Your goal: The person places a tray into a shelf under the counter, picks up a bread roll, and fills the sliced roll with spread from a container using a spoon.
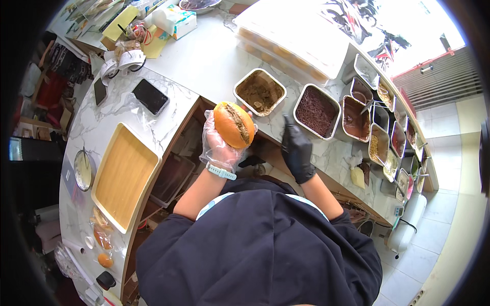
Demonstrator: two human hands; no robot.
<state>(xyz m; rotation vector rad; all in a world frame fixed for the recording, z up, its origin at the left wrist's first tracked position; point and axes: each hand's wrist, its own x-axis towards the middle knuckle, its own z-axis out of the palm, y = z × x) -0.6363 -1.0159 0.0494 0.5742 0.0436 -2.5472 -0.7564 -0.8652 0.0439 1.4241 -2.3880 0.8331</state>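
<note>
My left hand point(221, 150), in a clear plastic glove, holds a round golden bun point(226, 122) in front of the counter edge. A slit across the bun's top shows a brown, crumbly filling. My right hand point(297, 152) wears a black glove and is blurred, beside the counter edge to the bun's right; I cannot make out anything in its fingers. Just beyond the bun is a white-rimmed tub of brown paste point(257, 95). Nearest to my right hand stands a white-rimmed tub of dark chocolate sprinkles point(317, 111).
Metal containers of fillings point(356, 118), some with spoons, line the right side. A large lidded plastic box point(283, 46) stands at the back. Leftward are a wood-patterned tray point(124, 178), a dark phone point(150, 96), a bowl of cream point(83, 172) and a tissue pack point(180, 23).
</note>
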